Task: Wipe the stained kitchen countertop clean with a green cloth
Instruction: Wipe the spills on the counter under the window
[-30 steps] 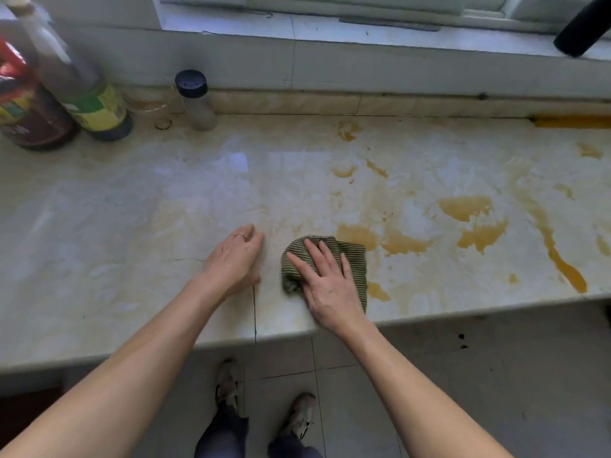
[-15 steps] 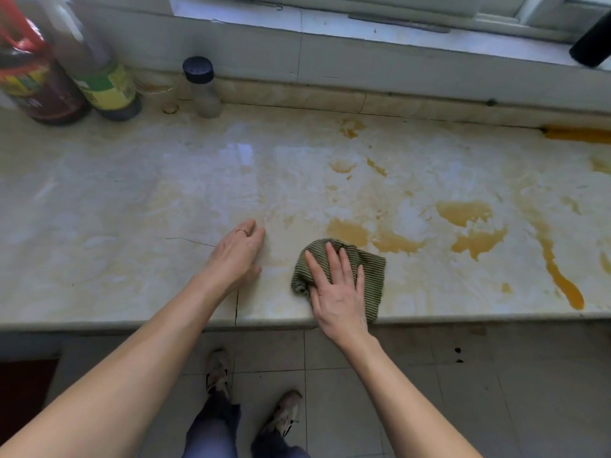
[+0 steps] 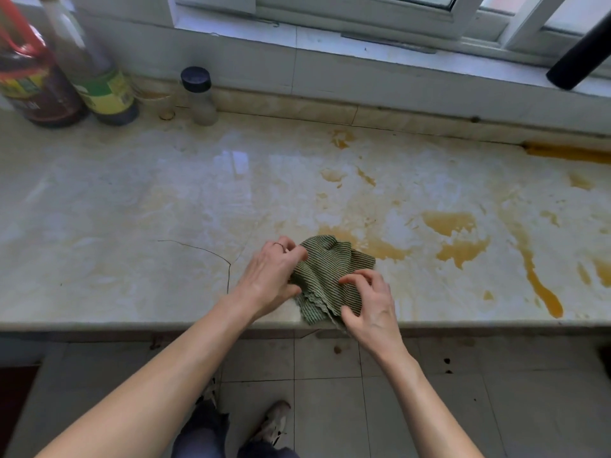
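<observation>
Soft, bright daylight comes in through the window (image 3: 413, 14) behind the counter's far edge. The glossy counter (image 3: 99, 246) throws back a pale glare patch left of its middle, shadows on it are faint, and the floor (image 3: 330, 391) below its near edge is dimmer. The wide lens bows the counter's edges and makes the bottles (image 3: 105, 94) at the far left corner lean and stretch; the black bar (image 3: 578, 57) at the far right corner is blurred.

Green cloth (image 3: 330, 272) gathered on the stained worktop (image 3: 132, 209)
Left grip (image 3: 267, 276) pinches its left edge; right grip (image 3: 373, 305) pinches its near corner; yellow stains (image 3: 456, 239) alongside.
</observation>
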Motion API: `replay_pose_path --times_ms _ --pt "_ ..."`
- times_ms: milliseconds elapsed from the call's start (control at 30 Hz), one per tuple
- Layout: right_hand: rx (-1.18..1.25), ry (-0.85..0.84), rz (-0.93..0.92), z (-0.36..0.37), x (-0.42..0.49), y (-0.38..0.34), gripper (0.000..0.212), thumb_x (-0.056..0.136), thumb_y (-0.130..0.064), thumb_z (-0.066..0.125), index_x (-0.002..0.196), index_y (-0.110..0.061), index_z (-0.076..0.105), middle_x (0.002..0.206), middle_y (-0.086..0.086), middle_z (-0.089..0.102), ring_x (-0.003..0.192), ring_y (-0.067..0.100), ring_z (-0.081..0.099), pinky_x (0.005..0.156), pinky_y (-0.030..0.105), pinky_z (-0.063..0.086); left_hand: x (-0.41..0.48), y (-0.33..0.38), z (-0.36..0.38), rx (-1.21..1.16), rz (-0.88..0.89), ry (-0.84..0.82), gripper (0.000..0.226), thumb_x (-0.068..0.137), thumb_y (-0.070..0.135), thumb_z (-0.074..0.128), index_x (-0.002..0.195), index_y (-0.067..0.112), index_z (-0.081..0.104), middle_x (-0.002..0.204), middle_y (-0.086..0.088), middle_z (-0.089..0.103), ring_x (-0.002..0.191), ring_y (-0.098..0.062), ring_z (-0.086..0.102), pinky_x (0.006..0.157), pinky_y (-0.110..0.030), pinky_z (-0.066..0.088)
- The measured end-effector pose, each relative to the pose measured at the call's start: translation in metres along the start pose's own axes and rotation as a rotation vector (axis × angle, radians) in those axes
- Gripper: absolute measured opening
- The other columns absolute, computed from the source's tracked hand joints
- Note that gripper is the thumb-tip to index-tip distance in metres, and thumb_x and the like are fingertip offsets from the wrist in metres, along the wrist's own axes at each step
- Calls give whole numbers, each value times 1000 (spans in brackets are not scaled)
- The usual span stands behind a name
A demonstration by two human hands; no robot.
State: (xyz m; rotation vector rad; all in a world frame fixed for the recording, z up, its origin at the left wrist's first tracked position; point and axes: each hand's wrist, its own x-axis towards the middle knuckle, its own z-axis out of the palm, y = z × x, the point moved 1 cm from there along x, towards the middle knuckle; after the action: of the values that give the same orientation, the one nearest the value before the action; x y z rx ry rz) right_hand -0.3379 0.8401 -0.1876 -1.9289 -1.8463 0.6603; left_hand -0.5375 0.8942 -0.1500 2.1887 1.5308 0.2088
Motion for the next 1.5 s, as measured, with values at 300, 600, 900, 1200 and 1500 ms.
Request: replay_pose_path --times_ms 300,600,900,1200,1500 --pt "-144 86 -92 -3 21 -13 14 76 -19 74 88 -25 74 88 -6 60 88 18 50 72 32 40 8 21 14 159 58 -30 43 79 35 70 116 22 53 119 -2 47 109 -22 43 84 -36 41" --pt "-158 226 -166 -33 54 -49 13 83 -25 71 96 -24 75 94 2 54 89 16 48 73 32 39 10 9 -1 -280 -164 142 12 89 21 59 89 18 71 85 -1 66 85 -20 60 72 -31 45" --pt "73 247 170 -19 29 -85 44 87 -63 50 71 -24 64 75 -6 64 72 14 57 62 30 43 20 9 -27 -1045 -457 130 20 88 13 62 73 18 72 66 1 65 60 -9 56 71 -30 49" --pt "572 225 295 -34 61 -100 14 87 -11 63 97 -20 64 85 -2 70 83 12 67 60 13 50 24 14 -60 -1256 -513 204 24 93 4 53 73 10 64 61 0 63 55 -8 61 55 -19 49" --pt "886 362 420 -75 72 -63 24 97 -2 48 100 -20 63 84 5 66 71 12 59 50 17 45 15 -56 -87 -1298 -781 502 29 86 -8 36 80 16 51 74 -7 52 64 -20 53 58 -32 51"
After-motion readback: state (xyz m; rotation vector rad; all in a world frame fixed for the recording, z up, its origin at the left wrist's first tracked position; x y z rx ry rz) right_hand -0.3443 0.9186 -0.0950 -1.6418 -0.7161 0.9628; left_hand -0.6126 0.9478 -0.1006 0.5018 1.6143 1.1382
